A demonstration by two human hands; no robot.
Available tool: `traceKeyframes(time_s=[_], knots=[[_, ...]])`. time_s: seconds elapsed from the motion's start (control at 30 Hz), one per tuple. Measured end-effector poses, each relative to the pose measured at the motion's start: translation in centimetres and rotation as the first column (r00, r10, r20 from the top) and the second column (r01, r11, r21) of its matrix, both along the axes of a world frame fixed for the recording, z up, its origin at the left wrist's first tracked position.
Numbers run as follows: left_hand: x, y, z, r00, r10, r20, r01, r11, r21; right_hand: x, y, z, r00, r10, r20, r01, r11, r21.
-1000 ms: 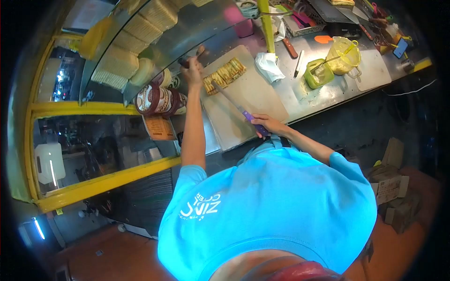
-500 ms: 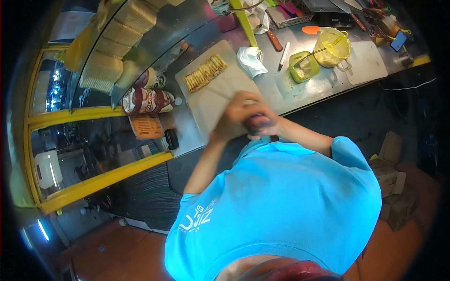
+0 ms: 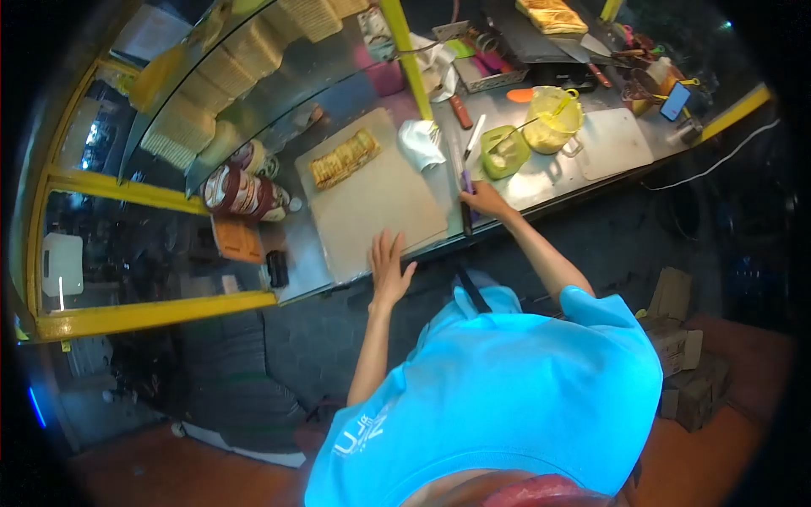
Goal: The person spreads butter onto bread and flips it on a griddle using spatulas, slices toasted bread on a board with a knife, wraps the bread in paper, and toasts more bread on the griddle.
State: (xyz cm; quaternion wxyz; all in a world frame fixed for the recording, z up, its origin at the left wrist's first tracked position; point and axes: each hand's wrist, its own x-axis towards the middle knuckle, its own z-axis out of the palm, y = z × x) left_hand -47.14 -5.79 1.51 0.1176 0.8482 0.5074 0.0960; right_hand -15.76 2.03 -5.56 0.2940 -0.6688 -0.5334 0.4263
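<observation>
My left hand is open, its fingers spread over the front edge of the pale cutting board, with nothing in it. Toward the back of that board lies a browned, grilled sandwich, marked across in strips. My right hand is closed around the purple handle of a knife, right of the board at the counter's front. The knife's narrow blade points toward the back. A dark strip beside this hand is too unclear to name. Just beyond are a white cloth or paper and a green tub with a utensil in it.
A yellow pitcher and a white board are at the right. Wrapped packages stand left of the cutting board. Sliced bread stacks line the shelf. Another toasted item sits on the griddle at the back.
My hands, together over a dark purplish thing before, are now apart. The left has come down to the board's front edge; the right has gone right to the knife. The view has shifted.
</observation>
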Motion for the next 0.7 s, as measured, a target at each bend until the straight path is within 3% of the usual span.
traceKeyframes(time_s=[0.03,0.13,0.2,0.23,0.3,0.37,0.43,0.47,0.5,0.53,0.57,0.6,0.63,0.67,0.7], knots=[[-0.1,0.1,-0.2,1.000,-0.015,0.013,0.015,1.000,0.006,-0.2,0.7,-0.9,0.997,-0.012,0.071,0.007,0.997,0.081],[-0.8,0.6,-1.4,0.995,0.077,0.060,-0.077,0.997,-0.004,-1.0,0.8,1.9,0.998,-0.062,0.017,0.063,0.994,-0.088],[-1.9,1.3,-2.0,0.969,0.233,0.085,-0.232,0.972,-0.030,-0.8,0.4,1.5,0.998,0.011,0.068,-0.012,1.000,0.024],[-2.2,1.2,-1.7,0.970,0.228,0.088,-0.226,0.974,-0.033,-0.1,-0.6,2.1,0.997,0.005,0.072,-0.007,1.000,0.021],[-2.4,1.6,-1.0,0.939,0.318,0.131,-0.305,0.946,-0.109,1.4,-2.8,4.1,0.970,0.217,0.114,-0.228,0.969,0.097],[-2.2,2.0,-0.6,0.920,0.352,0.175,-0.327,0.932,-0.153,5.3,-5.1,9.6,0.902,0.407,-0.144,-0.427,0.889,-0.164],[0.3,2.4,0.6,0.897,0.388,0.212,-0.349,0.916,-0.198,11.1,-6.3,11.9,0.740,0.538,-0.404,-0.648,0.731,-0.215],[3.1,2.2,3.1,0.805,0.446,0.390,-0.265,0.860,-0.437,14.2,-7.0,15.7,0.740,0.512,-0.437,-0.643,0.728,-0.236],[6.4,1.8,5.9,0.669,0.530,0.521,-0.117,0.767,-0.631,18.0,-6.9,17.8,0.773,0.471,-0.426,-0.597,0.766,-0.237],[11.0,1.0,8.6,0.585,0.563,0.584,-0.055,0.746,-0.663,22.5,-6.4,17.1,0.789,0.337,-0.514,-0.474,0.865,-0.161],[15.0,0.5,10.7,0.541,0.578,0.611,0.037,0.709,-0.704,26.6,-5.4,19.7,0.891,0.298,-0.341,-0.325,0.946,-0.021],[18.9,0.5,10.7,0.472,0.518,0.713,0.154,0.748,-0.645,30.7,-4.0,19.4,0.963,0.069,-0.261,-0.051,0.996,0.078],[22.8,0.8,10.0,0.438,0.464,0.770,0.225,0.773,-0.593,34.8,-2.1,19.7,0.965,-0.171,-0.197,0.212,0.954,0.213],[27.1,1.2,9.9,0.412,0.430,0.803,0.320,0.757,-0.569,38.4,0.1,19.7,0.902,-0.412,0.132,0.328,0.850,0.412],[31.4,2.0,8.9,0.384,0.400,0.832,0.413,0.732,-0.542,41.8,2.6,19.1,0.666,-0.652,0.363,0.345,0.700,0.625]])
